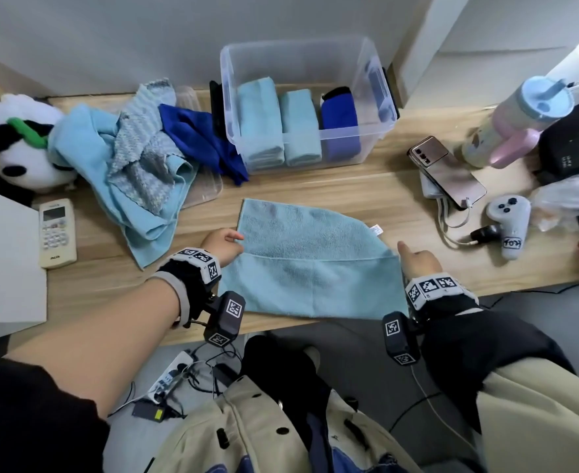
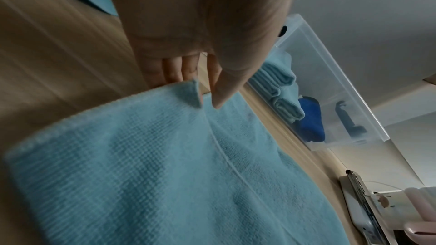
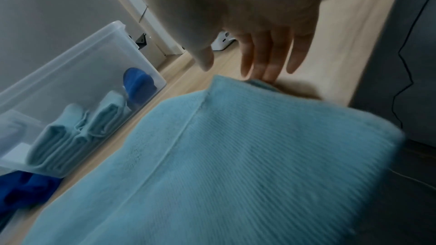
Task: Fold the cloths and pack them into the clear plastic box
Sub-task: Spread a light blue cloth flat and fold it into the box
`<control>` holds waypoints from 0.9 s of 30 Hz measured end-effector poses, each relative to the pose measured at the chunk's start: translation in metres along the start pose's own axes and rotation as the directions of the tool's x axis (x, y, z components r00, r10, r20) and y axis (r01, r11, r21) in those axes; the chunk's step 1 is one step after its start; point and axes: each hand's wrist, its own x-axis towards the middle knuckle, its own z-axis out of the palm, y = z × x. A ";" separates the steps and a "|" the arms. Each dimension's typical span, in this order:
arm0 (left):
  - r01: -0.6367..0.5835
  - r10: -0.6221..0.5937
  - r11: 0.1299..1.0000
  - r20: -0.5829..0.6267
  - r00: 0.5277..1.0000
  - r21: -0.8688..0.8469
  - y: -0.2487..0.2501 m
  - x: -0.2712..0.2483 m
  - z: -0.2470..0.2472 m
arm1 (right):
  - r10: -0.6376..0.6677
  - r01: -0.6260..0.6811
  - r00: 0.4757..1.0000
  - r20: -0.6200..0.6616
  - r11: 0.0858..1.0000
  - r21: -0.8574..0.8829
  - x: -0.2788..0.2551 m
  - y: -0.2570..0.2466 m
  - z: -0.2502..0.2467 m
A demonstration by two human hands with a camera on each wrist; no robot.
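A light blue cloth (image 1: 308, 264) lies flat near the table's front edge, its near half folded over the far half. My left hand (image 1: 235, 238) is at its left edge, fingers and thumb nearly straight on either side of a raised corner (image 2: 194, 90); no firm pinch shows. My right hand (image 1: 405, 254) rests at the cloth's right edge, where its straight fingers (image 3: 266, 66) touch the corner. The clear plastic box (image 1: 371, 97) stands behind and holds two folded light blue cloths (image 1: 261, 121) and a folded dark blue one (image 1: 341, 128).
A heap of unfolded blue and grey cloths (image 1: 138, 158) lies left of the box on a clear lid (image 1: 203, 189). Further left are a panda plush (image 1: 12, 141) and a remote (image 1: 57, 232). A phone (image 1: 448, 172), tumbler (image 1: 516, 121) and controller (image 1: 509, 223) sit right.
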 end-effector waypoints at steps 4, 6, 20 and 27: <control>-0.006 0.007 0.998 0.019 1.000 -0.059 0.010 0.010 0.005 | 0.056 -0.066 0.986 0.157 0.996 0.060 0.014 -0.018 0.003; -0.021 0.024 0.998 0.052 0.998 -0.066 0.011 0.013 0.008 | 0.031 -0.058 0.985 0.172 0.986 0.157 0.020 -0.025 0.007; -0.097 0.094 0.995 0.093 0.991 0.025 0.013 0.022 0.004 | -0.211 0.307 0.948 -0.240 0.805 0.507 0.024 -0.059 0.000; -0.095 0.091 0.995 0.128 0.988 0.024 0.006 0.012 -0.004 | -0.302 0.302 0.952 -0.054 0.953 -0.020 0.015 -0.030 0.017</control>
